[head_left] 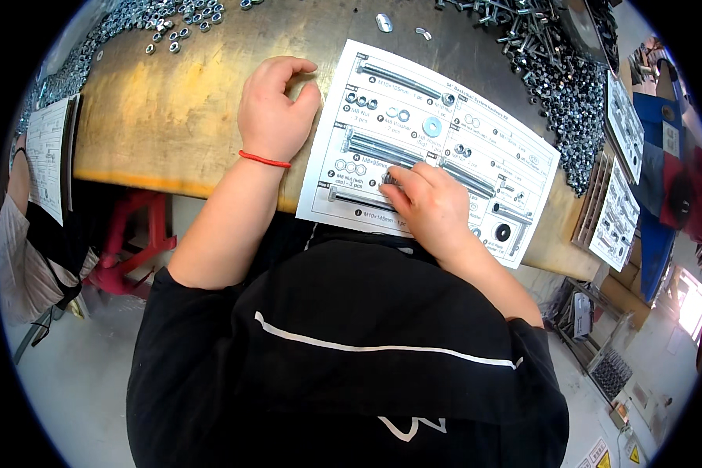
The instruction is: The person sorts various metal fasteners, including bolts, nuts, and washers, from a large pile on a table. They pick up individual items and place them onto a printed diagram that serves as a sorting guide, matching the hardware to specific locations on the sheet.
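A white printed sheet (331, 168) lies tilted on the worn metal-topped bench in front of me. Long bolts (413, 152) show in rows on it, along with a large bluish washer (431, 126) and a black ring (503, 232); which smaller items are printed and which are real I cannot fully tell. My left hand (277, 109), with a red cord at the wrist, rests just left of the sheet, thumb and forefinger apart, nothing in it. Over the lower middle of the sheet, my right hand (433, 204) pinches a small metal nut (387, 179), partly hidden by the fingertips.
Loose nuts (183, 33) lie scattered at the far left. A big heap of bolts and nuts (554, 93) fills the far right. Printed sheets (615, 214) stand beyond the bench's right edge. A red stool (136, 242) and another person's arm (17, 175) are at left.
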`<state>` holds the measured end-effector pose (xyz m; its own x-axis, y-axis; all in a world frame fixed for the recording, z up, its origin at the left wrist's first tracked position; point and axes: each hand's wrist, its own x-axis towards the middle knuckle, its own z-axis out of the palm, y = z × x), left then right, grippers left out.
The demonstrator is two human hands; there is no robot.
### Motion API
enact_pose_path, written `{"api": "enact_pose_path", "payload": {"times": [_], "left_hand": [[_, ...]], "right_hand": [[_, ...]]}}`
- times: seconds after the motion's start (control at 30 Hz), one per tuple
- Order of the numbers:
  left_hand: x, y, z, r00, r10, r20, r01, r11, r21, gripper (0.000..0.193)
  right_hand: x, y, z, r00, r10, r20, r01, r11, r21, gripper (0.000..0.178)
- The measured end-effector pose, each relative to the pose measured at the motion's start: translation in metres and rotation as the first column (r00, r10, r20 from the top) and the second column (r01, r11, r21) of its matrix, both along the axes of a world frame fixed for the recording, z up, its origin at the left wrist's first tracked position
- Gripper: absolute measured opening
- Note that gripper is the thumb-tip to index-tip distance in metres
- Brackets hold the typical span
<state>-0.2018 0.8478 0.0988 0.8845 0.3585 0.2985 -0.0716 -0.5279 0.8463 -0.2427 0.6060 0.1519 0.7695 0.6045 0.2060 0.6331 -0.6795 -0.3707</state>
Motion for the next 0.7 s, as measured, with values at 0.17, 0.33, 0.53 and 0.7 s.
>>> {"api": "enact_pose_path", "payload": {"times": [0.17, 0.33, 0.53, 0.7], "left_hand": [[-0.004, 0.000, 0.009, 0.997, -0.018, -0.069, 0.022, 0.998, 0.058, 0.019], [-0.002, -0.002, 0.012, 0.998, 0.001, -0.065, 0.004, 0.998, 0.063, 0.017], [-0.001, -0.003, 0.016, 0.999, 0.016, -0.049, -0.012, 0.996, 0.084, 0.015], [-0.001, -0.002, 0.015, 0.997, 0.052, -0.051, -0.048, 0.997, 0.065, 0.013]], "right_hand": [[0.020, -0.007, 0.013, 0.999, -0.037, 0.002, 0.036, 0.997, 0.066, 0.024], [0.105, 0.023, 0.023, 0.978, -0.198, 0.068, 0.199, 0.980, -0.014, 0.026], [0.171, 0.083, -0.007, 0.930, -0.359, 0.071, 0.365, 0.926, -0.099, 0.036], [0.177, 0.096, -0.024, 0.920, -0.389, 0.040, 0.388, 0.921, 0.024, 0.027]]}}
